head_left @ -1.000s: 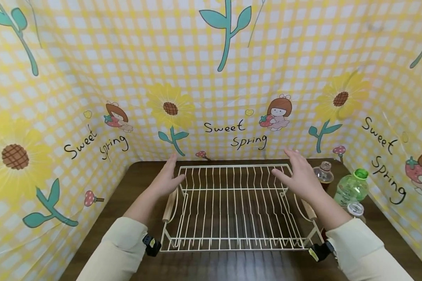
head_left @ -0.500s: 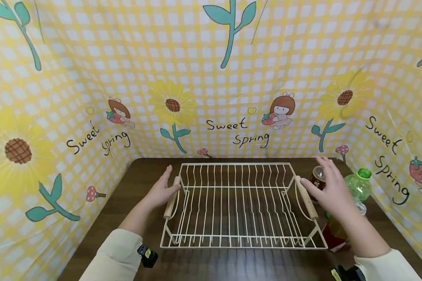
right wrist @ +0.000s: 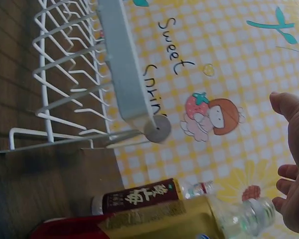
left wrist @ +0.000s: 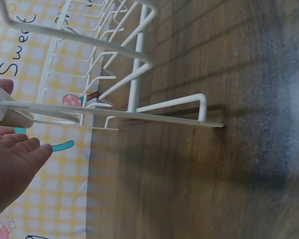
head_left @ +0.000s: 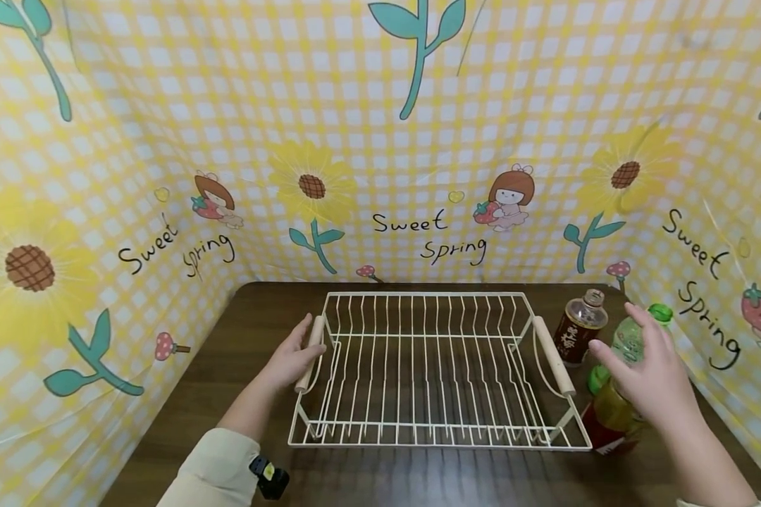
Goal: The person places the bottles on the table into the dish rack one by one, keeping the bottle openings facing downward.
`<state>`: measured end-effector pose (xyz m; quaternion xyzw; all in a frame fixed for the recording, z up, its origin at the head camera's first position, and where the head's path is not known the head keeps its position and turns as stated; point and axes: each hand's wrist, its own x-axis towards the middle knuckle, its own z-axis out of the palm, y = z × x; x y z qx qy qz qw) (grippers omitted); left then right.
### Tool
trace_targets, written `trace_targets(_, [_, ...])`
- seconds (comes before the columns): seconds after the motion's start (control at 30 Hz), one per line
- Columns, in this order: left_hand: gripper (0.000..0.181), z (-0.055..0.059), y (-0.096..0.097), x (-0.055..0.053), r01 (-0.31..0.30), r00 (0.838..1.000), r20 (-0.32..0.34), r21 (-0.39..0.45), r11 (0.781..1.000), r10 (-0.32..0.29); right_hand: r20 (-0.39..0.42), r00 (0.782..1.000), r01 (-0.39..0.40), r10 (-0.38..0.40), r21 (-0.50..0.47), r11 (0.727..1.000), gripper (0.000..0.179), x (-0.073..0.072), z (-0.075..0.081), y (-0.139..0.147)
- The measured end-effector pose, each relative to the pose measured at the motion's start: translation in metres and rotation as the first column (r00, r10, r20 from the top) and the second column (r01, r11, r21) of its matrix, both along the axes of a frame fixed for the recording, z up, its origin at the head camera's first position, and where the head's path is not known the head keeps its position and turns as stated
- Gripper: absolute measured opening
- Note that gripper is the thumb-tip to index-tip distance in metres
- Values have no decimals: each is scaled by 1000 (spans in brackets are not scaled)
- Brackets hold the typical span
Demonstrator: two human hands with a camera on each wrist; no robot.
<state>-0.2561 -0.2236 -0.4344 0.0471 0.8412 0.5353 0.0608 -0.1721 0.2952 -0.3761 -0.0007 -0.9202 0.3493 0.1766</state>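
Rack of cream-white wire rods [head_left: 428,380] is set, long axis running left to right, on the brown wood-grain table [head_left: 380,482], between the left hand [head_left: 292,358] and right hand [head_left: 656,380]. Its cylindrical pale-wood left handle [head_left: 305,377] is straddled by the relaxed left hand; contact cannot be confirmed. By the right hand, spread near a gold-and-red bottle [head_left: 611,419], nothing is held.

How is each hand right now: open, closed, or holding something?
Left hand: open, at the left wooden handle.
Right hand: open, holding nothing, near the bottles.
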Motion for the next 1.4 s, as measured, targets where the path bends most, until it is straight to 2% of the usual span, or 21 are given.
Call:
trace_targets(0.33, [77, -6, 4, -1, -4, 1000, 5, 87, 996, 4, -60, 996, 69, -72, -55, 996, 83, 17, -17, 18])
trace_targets(0.53, [76, -9, 3, -2, -21, 1000, 16, 118, 993, 20, -8, 992, 121, -122, -90, 989, 90, 26, -31, 27])
trace_targets(0.77, [76, -11, 1, -1, -37, 999, 35, 115, 993, 33, 46, 980, 200, -196, -140, 970, 89, 32, -53, 28])
trace_targets(1.03, [76, -12, 3, -1, -29, 999, 41, 103, 994, 24, 4, 980, 196, -201, -232, 953, 96, 35, -81, 25])
trace_targets(1.17, [76, -12, 3, -1, -26, 999, 43, 106, 994, 22, 21, 973, 228, -229, -230, 946, 99, 36, -91, 24])
trace_targets(1.27, [75, -12, 3, 0, -26, 999, 39, 103, 994, 23, 48, 963, 267, -264, -245, 932, 100, 37, -97, 22])
trace_targets(1.4, [75, -11, 4, 0, -37, 999, 33, 88, 995, 34, 106, 947, 320, -302, -314, 894, 102, 35, -100, 18])
